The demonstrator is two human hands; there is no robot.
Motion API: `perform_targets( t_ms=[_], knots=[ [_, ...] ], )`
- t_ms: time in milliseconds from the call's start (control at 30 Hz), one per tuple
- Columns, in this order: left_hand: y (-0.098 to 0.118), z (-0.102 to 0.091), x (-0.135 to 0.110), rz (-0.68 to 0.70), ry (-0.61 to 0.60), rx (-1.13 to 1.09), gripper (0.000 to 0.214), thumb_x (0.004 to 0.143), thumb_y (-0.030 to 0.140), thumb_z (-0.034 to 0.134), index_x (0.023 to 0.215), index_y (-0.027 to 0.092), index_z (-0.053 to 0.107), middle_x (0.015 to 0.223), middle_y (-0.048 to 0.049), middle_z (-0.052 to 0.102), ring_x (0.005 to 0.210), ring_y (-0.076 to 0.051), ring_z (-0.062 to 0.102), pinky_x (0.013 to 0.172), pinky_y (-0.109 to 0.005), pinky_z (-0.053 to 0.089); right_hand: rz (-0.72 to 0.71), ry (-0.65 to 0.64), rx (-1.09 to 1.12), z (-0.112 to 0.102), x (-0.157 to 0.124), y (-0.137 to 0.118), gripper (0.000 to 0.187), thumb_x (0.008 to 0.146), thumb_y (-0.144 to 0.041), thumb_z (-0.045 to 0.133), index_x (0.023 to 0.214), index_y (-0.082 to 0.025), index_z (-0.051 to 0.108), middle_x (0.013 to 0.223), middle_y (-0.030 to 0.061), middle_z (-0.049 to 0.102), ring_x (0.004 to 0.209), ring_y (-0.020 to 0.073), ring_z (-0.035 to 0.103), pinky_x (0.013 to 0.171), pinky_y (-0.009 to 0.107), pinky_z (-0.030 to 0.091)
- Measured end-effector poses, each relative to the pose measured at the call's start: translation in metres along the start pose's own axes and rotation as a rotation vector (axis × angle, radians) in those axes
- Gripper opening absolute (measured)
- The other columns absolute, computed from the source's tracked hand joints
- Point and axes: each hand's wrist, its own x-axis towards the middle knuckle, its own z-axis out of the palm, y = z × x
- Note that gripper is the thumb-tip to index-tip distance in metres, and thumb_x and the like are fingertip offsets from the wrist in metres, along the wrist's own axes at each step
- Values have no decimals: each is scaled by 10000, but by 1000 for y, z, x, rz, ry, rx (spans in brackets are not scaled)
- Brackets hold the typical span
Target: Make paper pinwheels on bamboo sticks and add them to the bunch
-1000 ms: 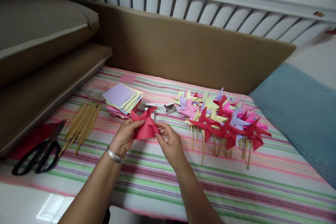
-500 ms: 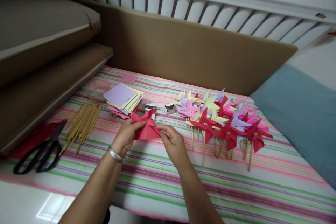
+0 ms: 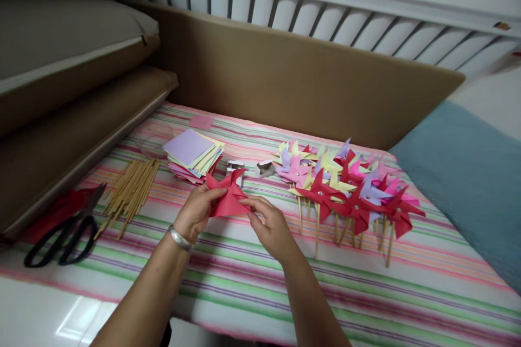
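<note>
A red paper pinwheel (image 3: 228,203) with its points folded toward the middle is held above the striped cloth. My left hand (image 3: 198,207) is closed on its left side, the thumb pressing near the centre. At its right corner, my right hand (image 3: 268,221) pinches the paper between thumb and fingers. Just behind the pinwheel are two small open boxes, one partly covered by the paper and the other, a silvery box (image 3: 265,168), in full view. A stack of coloured paper squares (image 3: 189,149) lies behind my left hand.
Several finished pinwheels on sticks (image 3: 354,190) lie at the right. Loose wooden sticks (image 3: 130,195) and black-handled scissors (image 3: 67,236) rest at the left, beside red paper. Brown padded cushions (image 3: 81,103) rise at the left, and a brown board (image 3: 301,81) stands along the back.
The fingers of my right hand have shifted slightly along the right corner of the red pinwheel. My left hand keeps the same hold, and the whole view has moved a little.
</note>
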Motion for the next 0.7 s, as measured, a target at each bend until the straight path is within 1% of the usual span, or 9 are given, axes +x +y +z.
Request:
perform_targets(
  t_ms=[100, 333, 500, 600, 700],
  knots=[
    [1, 0, 0, -3, 4, -11, 129, 556, 174, 774, 656, 140, 700, 635, -27, 704, 541, -124, 578, 567, -231, 425, -4, -12, 14, 0, 0, -1, 381, 788, -78, 474, 1106, -227, 621, 1081, 60, 633, 1017, 181, 585, 884, 320, 466],
    [1, 0, -1, 3, -21, -13, 156, 555, 183, 781, 684, 138, 705, 635, -30, 699, 586, -137, 599, 602, -233, 442, -21, 25, 19, 1, 1, 1, 337, 824, -110, 453, 1081, -226, 637, 1028, 66, 650, 968, 181, 602, 852, 322, 481],
    [-1, 0, 1, -3, -30, -4, 137, 551, 195, 782, 645, 143, 698, 608, -25, 688, 565, -132, 594, 592, -232, 442, -4, 36, 11, 3, 0, 2, 354, 821, -122, 484, 1120, -263, 611, 1068, 53, 637, 1017, 178, 586, 849, 314, 494],
    [-2, 2, 0, -13, -46, 1, 123, 548, 194, 782, 615, 142, 692, 599, -30, 691, 555, -134, 595, 591, -235, 445, 7, 80, 24, 4, -2, 4, 286, 816, -145, 511, 1041, -263, 643, 1105, 63, 623, 1054, 188, 578, 818, 306, 513],
    [-1, 5, -3, -21, -81, 3, 124, 542, 193, 782, 617, 141, 698, 614, -37, 702, 563, -143, 603, 598, -242, 452, 10, 98, -3, 2, -2, 6, 194, 822, -172, 531, 925, -254, 673, 1179, 76, 599, 1092, 197, 571, 874, 334, 492]
  ],
)
